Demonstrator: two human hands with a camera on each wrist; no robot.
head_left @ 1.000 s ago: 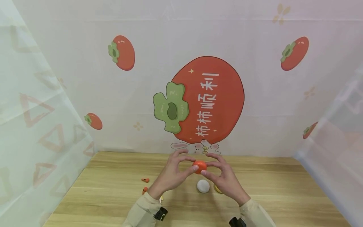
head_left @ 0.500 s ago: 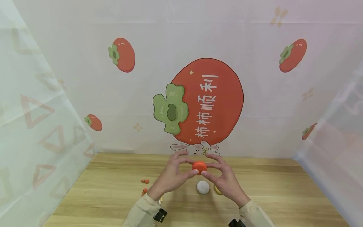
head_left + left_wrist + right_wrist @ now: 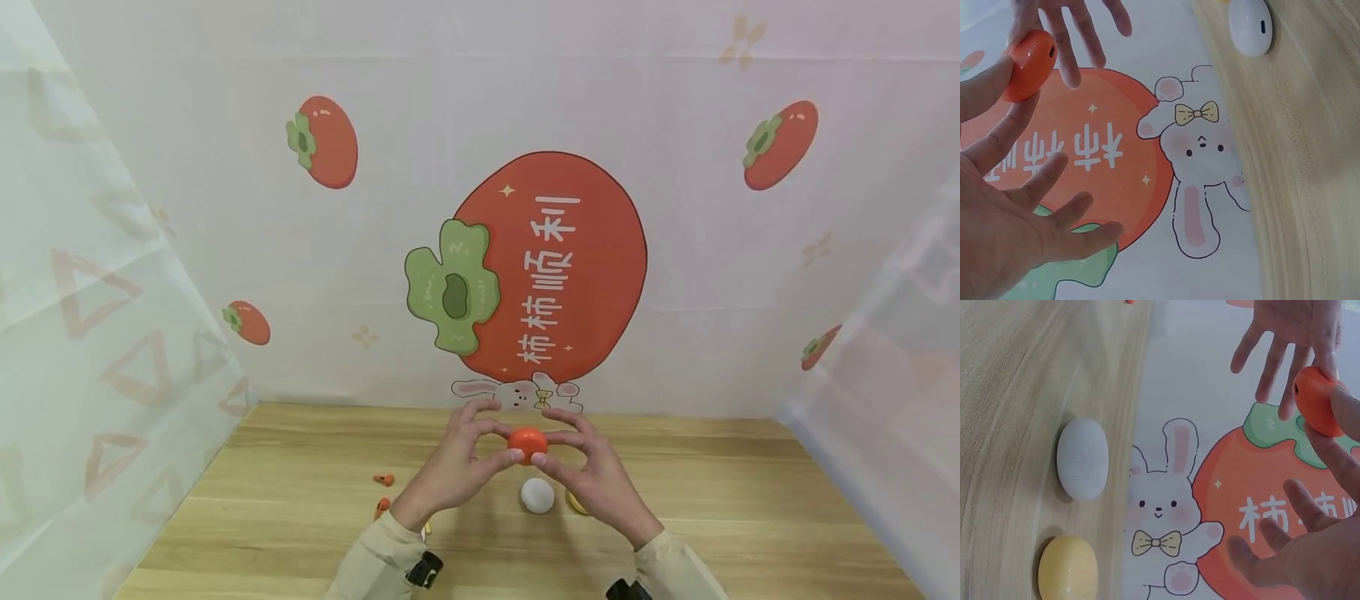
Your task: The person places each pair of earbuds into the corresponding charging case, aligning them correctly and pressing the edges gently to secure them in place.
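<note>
Between both hands, raised over the table, is a glossy orange earbud case (image 3: 528, 445), rounded and lidded. My left hand (image 3: 450, 471) pinches its left side with thumb and index finger, the other fingers spread. On the opposite side my right hand (image 3: 600, 477) pinches it the same way. A small dark port slot shows on the orange case (image 3: 1030, 65) in the left wrist view. Below the hands a white earbud case (image 3: 537, 496) lies on the wood table, beside a yellow earbud case (image 3: 1068, 569) that the right hand partly hides in the head view.
Two orange earbuds (image 3: 385, 479) lie left of the left hand. Small white and yellow pieces (image 3: 427, 527) show partly behind the left wrist. A white printed cloth (image 3: 390, 250) stands behind the table's back edge, with further cloth panels at both sides.
Both hands keep their pinch on the orange earbud case in almost the same spot. My left thumb has slid slightly down toward its lower edge.
</note>
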